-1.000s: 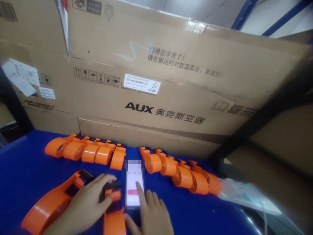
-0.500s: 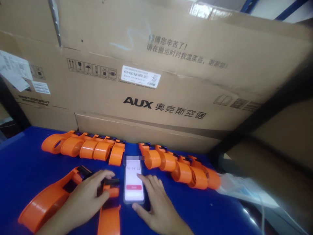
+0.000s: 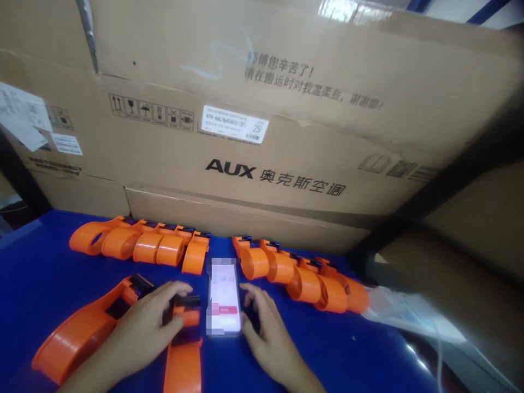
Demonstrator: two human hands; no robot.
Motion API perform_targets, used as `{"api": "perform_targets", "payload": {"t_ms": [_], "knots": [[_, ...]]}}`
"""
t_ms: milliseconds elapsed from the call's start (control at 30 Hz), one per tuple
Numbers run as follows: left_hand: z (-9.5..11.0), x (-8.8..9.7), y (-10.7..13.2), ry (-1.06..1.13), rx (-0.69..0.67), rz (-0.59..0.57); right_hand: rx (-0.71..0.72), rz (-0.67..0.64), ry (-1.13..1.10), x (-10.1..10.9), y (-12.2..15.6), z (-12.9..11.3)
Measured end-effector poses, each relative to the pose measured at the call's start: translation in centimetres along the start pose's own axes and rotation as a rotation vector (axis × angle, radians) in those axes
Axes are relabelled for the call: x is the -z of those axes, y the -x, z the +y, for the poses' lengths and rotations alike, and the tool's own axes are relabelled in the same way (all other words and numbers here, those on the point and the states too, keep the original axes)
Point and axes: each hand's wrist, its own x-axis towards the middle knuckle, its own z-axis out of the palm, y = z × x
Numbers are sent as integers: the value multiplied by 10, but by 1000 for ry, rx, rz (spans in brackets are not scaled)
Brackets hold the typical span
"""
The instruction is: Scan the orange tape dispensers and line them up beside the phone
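A phone [image 3: 224,297] with a lit screen lies flat on the blue table [image 3: 335,349]. My right hand [image 3: 264,333] rests on the table just right of the phone, fingers spread and curved along its edge, holding nothing. My left hand [image 3: 145,330] lies with fingers apart across two orange tape dispensers, one long one [image 3: 77,333] to the left and one [image 3: 184,355] next to the phone. Its fingertips touch the black end of the nearer dispenser.
Two rows of orange tape dispensers lie further back, one row at the left [image 3: 141,246] and one at the right [image 3: 303,278]. Large cardboard boxes [image 3: 262,142] stand behind them. A clear plastic bag [image 3: 405,319] lies at the right table edge.
My right hand has come off the phone screen and moved to the phone's right side. The left hand has stayed on the dispensers. The camera view has shifted slightly.
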Motion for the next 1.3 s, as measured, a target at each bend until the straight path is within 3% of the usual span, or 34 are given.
{"api": "perform_targets", "payload": {"t_ms": [900, 1300], "knots": [[1, 1, 1, 15, 5, -4, 6, 22, -114, 2, -6, 2], [2, 1, 1, -7, 7, -21, 51, -87, 144, 8, -5, -14]]}}
